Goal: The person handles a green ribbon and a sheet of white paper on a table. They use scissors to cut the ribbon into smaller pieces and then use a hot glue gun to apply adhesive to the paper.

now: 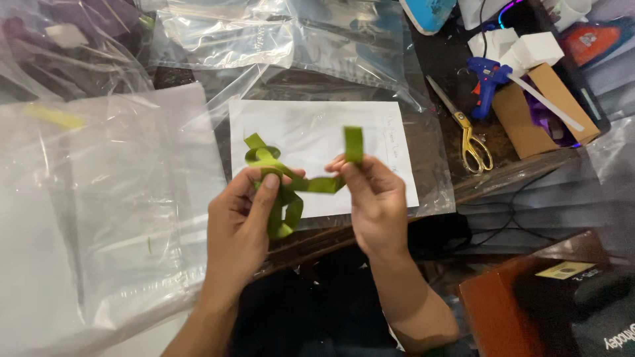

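Note:
A green ribbon [291,185] is stretched between my two hands above a white sheet of paper [311,135]. My left hand [241,225] pinches the looped, folded part of the ribbon with thumb on top; loose loops hang below and curl above it. My right hand [374,195] grips the other end, and a short tail of ribbon stands up above its fingers. Both hands hover just in front of the table's near edge.
Clear plastic bags [99,185] cover the left side and back of the table. Gold-handled scissors [471,139] lie right of the paper. A blue glue gun [488,79] rests by an open cardboard box [529,119]. A brown box [529,304] sits lower right.

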